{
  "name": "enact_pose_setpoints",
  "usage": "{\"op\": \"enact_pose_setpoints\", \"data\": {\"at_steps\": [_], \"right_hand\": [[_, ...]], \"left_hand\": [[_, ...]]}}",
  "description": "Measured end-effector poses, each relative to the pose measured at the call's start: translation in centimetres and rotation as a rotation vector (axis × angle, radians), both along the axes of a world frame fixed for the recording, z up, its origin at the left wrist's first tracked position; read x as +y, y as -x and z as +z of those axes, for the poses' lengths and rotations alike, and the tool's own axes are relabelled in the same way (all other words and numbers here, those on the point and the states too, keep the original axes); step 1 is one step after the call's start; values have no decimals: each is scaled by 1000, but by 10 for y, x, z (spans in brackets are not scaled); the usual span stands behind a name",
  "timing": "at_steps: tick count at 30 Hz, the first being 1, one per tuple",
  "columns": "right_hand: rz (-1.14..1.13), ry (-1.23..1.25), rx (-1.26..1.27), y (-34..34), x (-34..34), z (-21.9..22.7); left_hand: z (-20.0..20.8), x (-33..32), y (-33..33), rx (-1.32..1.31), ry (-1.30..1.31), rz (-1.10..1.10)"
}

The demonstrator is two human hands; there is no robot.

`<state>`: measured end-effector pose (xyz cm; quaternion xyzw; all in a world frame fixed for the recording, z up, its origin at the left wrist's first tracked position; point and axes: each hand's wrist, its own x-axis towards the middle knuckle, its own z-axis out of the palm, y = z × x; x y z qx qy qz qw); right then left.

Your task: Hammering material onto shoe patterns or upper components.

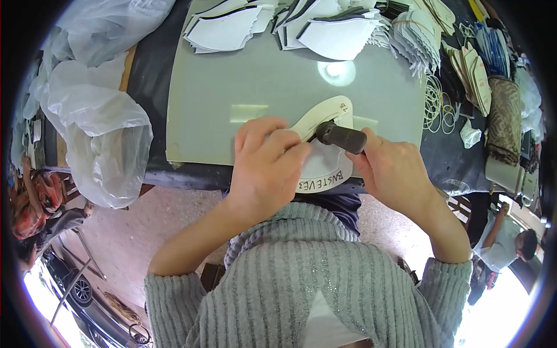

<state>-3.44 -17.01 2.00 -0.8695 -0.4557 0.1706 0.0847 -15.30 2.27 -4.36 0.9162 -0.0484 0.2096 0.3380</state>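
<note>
A cream, curved template [328, 108] with handwriting along its rim lies near the front edge of the grey-green board [203, 87]. Inside its curve a pale grey-white piece [321, 160] shows. With fingers bent, my left hand [264, 165] grips the template's left side, hiding that part. My right hand [395, 169] is closed around a dark, thick cylindrical tool [343, 138]. The tool's knobbed end is over the template's inner edge; its kind is unclear, and my fingers cover the rest.
Stacks of white cut pieces [339, 37] with dark edges line the board's far side. Clear plastic bags [101, 124] lie at left. To the right are looped cords [434, 104], cream card templates [471, 78] and a brown patterned roll [503, 119]. Other people are at both sides.
</note>
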Motion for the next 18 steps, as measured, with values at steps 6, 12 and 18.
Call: {"op": "enact_pose_setpoints", "data": {"at_steps": [6,12,18], "right_hand": [[0,-23,-17,0,0,-2],[-28,-81,36,-5,0,8],[31,-129,4,5,3,2]], "left_hand": [[-2,0,1,2,63,33],[-9,-3,5,-108,-286,-17],[-14,-4,6,-133,-300,-25]]}}
